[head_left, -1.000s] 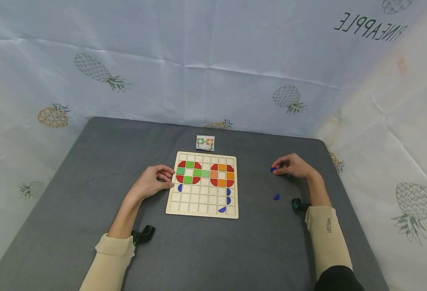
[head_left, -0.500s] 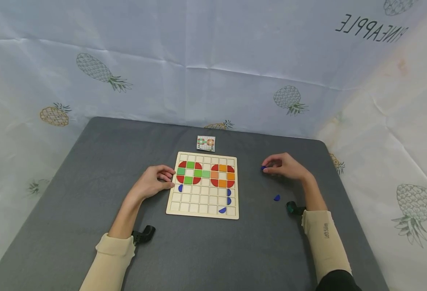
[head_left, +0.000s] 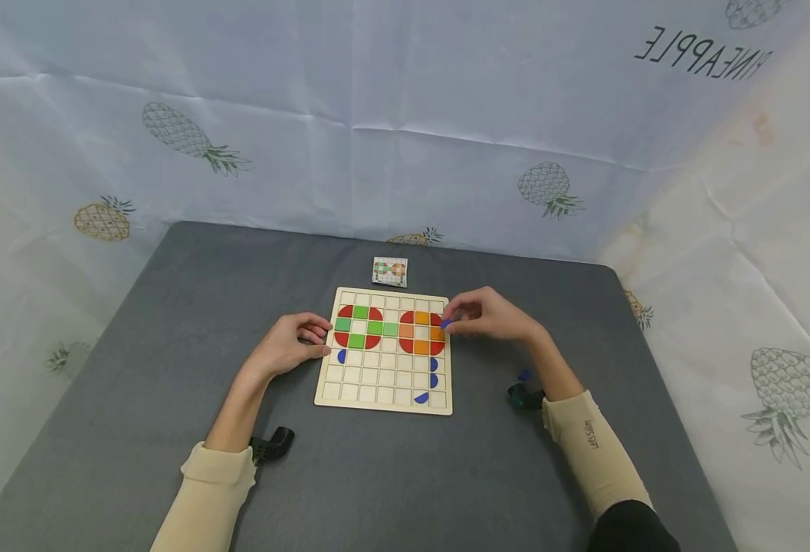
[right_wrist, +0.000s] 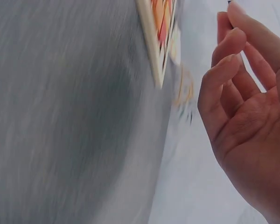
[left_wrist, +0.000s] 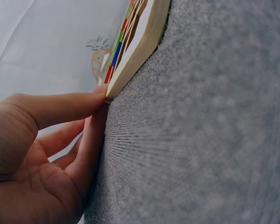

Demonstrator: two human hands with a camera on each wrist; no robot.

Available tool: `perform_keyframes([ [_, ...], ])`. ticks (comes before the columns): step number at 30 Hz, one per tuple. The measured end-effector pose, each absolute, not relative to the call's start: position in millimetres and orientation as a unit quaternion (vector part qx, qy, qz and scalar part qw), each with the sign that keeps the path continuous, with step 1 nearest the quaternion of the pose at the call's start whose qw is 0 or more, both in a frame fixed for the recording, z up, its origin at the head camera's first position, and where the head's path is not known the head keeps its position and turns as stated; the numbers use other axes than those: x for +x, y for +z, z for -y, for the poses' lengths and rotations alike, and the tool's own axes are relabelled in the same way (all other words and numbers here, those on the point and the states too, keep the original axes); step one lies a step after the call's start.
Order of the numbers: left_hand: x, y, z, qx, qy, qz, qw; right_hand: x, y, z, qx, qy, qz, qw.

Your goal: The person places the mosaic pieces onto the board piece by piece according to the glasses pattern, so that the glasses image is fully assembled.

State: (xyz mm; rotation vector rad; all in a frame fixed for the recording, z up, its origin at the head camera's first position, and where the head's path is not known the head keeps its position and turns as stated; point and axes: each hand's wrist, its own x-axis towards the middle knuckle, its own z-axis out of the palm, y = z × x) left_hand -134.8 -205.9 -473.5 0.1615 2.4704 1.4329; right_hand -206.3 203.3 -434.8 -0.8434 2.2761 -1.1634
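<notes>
The wooden grid board (head_left: 368, 376) lies on the dark grey table with red, green and orange pieces forming two ring shapes. My left hand (head_left: 287, 345) rests at its left edge; in the left wrist view the thumb (left_wrist: 70, 106) presses against the board's side, its fingers lower down by the cloth. Between thumb and fingertips my right hand (head_left: 493, 313) pinches a blue half-round piece (head_left: 447, 324), held over the board's right edge. In the right wrist view only a dark sliver of that piece shows at the fingertips (right_wrist: 235, 9).
Several blue half-round pieces, one of them the lower right piece (head_left: 421, 398), sit on the board's lower rows. Another loose blue piece (head_left: 525, 375) lies on the table beside my right wrist. A small pattern card (head_left: 389, 271) lies behind the board, near a pineapple-print curtain (head_left: 349, 169).
My right hand has moved left across the table with the blue half-round piece, from the right side to the board's right edge. The left hand and the board have stayed put.
</notes>
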Motion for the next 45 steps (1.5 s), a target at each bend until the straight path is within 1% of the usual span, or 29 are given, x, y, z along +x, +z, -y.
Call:
perform_keyframes([
  [5, -135.4, -473.4, 205.8, 0.057, 0.496, -0.855, 0.140, -201.9, -432.0, -165.8, -0.346, -0.425, -0.803, 0.236],
  [13, -135.2, -473.0, 205.7, 0.054, 0.492, -0.857, 0.141, -195.0, -432.6, -109.1, -0.400, -0.406, -0.775, 0.274],
  [24, -135.9, -473.8, 208.1, 0.066, 0.493, -0.856, 0.139, -185.1, -438.7, -48.3, -0.460, -0.337, -0.769, 0.291],
  [34, -135.8, -474.7, 209.4, 0.074, 0.494, -0.855, 0.137, -181.9, -444.4, -18.3, -0.473, -0.281, -0.779, 0.301],
  [45, -135.6, -475.2, 208.4, 0.075, 0.494, -0.856, 0.135, -179.1, -448.2, -13.5, -0.487, -0.234, -0.797, 0.270],
])
